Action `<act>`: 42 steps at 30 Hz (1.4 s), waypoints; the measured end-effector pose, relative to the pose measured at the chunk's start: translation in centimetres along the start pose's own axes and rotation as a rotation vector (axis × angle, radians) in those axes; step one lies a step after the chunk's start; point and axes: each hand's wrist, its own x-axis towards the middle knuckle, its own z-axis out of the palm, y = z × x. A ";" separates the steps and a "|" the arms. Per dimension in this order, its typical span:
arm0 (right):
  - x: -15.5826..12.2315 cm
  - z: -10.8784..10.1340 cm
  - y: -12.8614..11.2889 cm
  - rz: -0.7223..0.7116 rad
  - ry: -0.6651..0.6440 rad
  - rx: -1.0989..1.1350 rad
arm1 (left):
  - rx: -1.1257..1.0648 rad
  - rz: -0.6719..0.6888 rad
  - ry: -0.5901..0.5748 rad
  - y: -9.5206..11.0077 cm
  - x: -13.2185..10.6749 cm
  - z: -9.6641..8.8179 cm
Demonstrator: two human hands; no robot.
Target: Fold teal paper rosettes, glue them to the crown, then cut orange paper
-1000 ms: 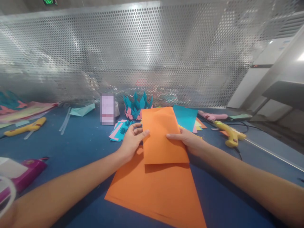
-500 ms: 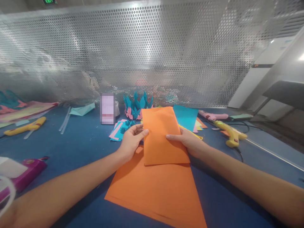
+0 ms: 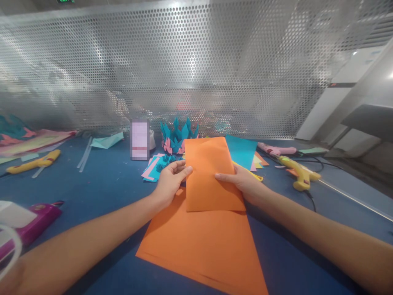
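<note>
A smaller orange sheet of paper (image 3: 211, 176), which looks folded, is held up between my two hands. My left hand (image 3: 170, 180) pinches its left edge, thumb in front and fingers behind. On the right edge, my right hand (image 3: 242, 180) grips it with the thumb lying across the front; its other fingers are mostly hidden behind the paper. Beneath it a larger orange sheet (image 3: 202, 250) lies flat on the blue table (image 3: 107, 196). Part of a yellow-handled object (image 3: 256, 177) shows beside my right hand.
Behind my hands stand blue and pink folded-paper flowers (image 3: 179, 133) and a phone (image 3: 139, 139). Blue paper (image 3: 242, 149) lies back right. Yellow glue guns (image 3: 302, 174) (image 3: 33, 162) and a pink one (image 3: 276, 149) lie around. A magenta device (image 3: 39, 223) sits left; a perforated metal panel (image 3: 190, 61) rises behind.
Almost nothing differs. The view has shifted very slightly, and both hands keep the same grip on the smaller orange sheet.
</note>
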 end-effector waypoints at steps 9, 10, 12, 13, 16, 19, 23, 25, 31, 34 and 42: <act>-0.1 0.2 0.0 -0.011 0.007 0.003 | 0.019 0.098 0.041 -0.1 0.2 -0.1; -0.1 0.3 0.0 -0.012 0.009 0.002 | 0.041 0.112 0.043 -0.2 0.2 -0.2; -0.2 0.4 -0.2 -0.016 0.007 -0.001 | 0.096 0.109 0.021 -0.2 0.2 -0.3; -0.2 0.5 -0.2 -0.018 0.006 -0.003 | 0.124 0.089 0.003 -0.2 0.2 -0.4; -0.2 0.5 -0.3 -0.019 -0.002 -0.019 | 0.182 0.025 -0.045 -0.1 0.3 -0.6; -0.1 0.2 -0.3 0.004 -0.036 -0.036 | 0.214 0.044 -0.070 -0.2 0.4 -0.7; 0.1 -0.2 -0.3 0.027 -0.075 -0.036 | 0.239 0.061 -0.080 -0.2 0.5 -0.8; 0.1 -0.2 -0.3 0.023 -0.091 -0.042 | 0.239 0.070 -0.079 -0.2 0.5 -0.8; 0.2 -0.1 -0.1 -0.001 0.050 -0.228 | 0.532 0.178 -0.037 0.2 0.9 -1.0; 0.8 -0.4 0.1 -0.182 0.153 -0.530 | 0.673 0.171 -0.050 0.5 1.1 -1.3; 0.5 -0.4 -0.3 -0.686 -0.286 -1.444 | 0.854 0.148 -0.145 -0.1 1.8 -2.0</act>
